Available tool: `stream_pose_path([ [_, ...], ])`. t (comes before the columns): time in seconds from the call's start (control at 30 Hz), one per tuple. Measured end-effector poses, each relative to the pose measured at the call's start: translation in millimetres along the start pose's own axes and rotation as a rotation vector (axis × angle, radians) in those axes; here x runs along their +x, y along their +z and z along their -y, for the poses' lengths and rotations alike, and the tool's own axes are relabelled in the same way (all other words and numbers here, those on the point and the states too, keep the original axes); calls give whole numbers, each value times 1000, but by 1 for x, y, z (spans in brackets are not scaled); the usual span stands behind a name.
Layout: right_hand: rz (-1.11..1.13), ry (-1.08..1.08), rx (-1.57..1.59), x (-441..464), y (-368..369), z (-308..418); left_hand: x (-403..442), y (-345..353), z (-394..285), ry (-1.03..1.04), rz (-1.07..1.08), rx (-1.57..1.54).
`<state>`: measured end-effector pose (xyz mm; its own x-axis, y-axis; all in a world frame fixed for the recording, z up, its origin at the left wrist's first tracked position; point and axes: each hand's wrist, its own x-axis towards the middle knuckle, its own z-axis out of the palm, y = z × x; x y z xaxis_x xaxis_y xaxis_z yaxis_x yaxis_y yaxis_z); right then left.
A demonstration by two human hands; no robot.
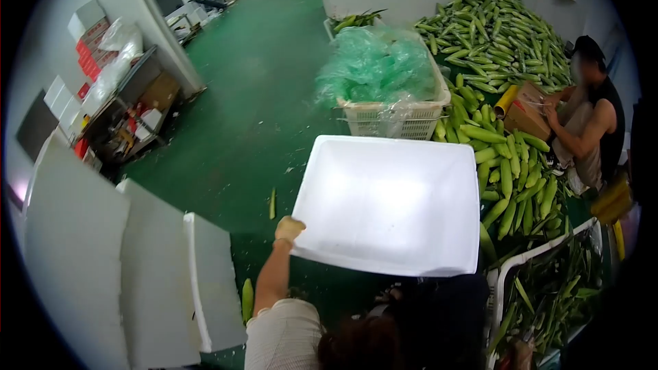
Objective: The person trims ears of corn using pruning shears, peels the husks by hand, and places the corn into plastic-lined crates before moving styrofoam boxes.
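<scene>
A large white foam box (391, 205) is in front of me, its bare inside facing up and no lid on it. My left hand (290, 229) is closed over the box's left rim near the lower corner. I cannot make out my right hand; the box's right edge shows no fingers on it. Just right of the box lies a heap of green corn ears (517, 178). A pale plastic crate (397, 120) piled with green plastic bags (377, 62) stands beyond the box.
A person (589, 113) sits at right by a cardboard box (528, 109). Wrapped corn (493, 34) is piled against the wall. A white-rimmed crate of husks (555, 288) is at lower right. White foam panels (157, 260) stand at left; a cluttered shelf (137, 106) lies beyond.
</scene>
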<state>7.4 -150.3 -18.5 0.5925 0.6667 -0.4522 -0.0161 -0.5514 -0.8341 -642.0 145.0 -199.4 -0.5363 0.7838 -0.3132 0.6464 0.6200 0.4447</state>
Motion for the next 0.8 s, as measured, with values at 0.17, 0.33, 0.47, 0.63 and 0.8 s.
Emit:
stream_pose_path([
  [0.17,95,-22,35,-22,-30,-27,-51,-48,-38,392,-701,62],
  [0.33,272,-16,83,-29,-39,-53,-161,-268,-128,663,-1255,265],
  [0.47,611,-256,-69,-15,-10,-65,-293,-422,-192,455,-1450,389],
  [0.63,470,-726,-596,32,22,-139,-454,-584,-241,291,-1749,480],
  [0.8,720,-595,-441,14,18,-152,-589,-682,-240,217,-2252,709],
])
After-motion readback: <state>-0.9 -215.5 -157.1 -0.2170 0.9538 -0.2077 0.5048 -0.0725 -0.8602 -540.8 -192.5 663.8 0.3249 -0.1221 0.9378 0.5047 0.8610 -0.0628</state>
